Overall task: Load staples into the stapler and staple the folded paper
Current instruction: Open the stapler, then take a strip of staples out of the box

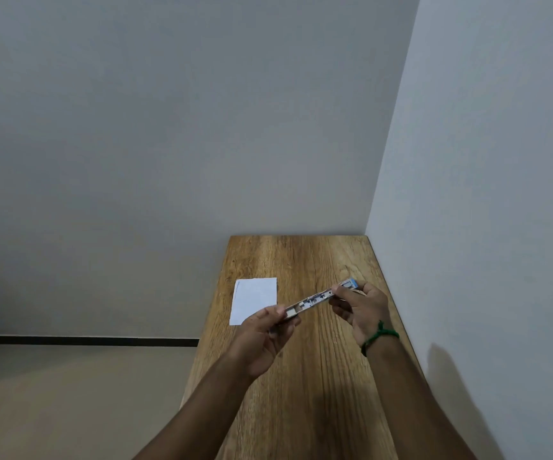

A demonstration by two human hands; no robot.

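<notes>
A slim stapler (318,297) with a metal channel and a light blue end is held in the air above the wooden table (305,386). It lies slanted, its blue end up to the right. My left hand (265,336) grips its lower left end. My right hand (361,310) pinches the upper right part near the blue end. The folded white paper (253,300) lies flat on the table to the left of my hands. Staples are too small to make out.
The table stands in a corner, with a grey wall behind and a white wall (484,227) close along its right edge. Its left edge drops to a beige floor (69,393). A green cord (379,336) circles my right wrist.
</notes>
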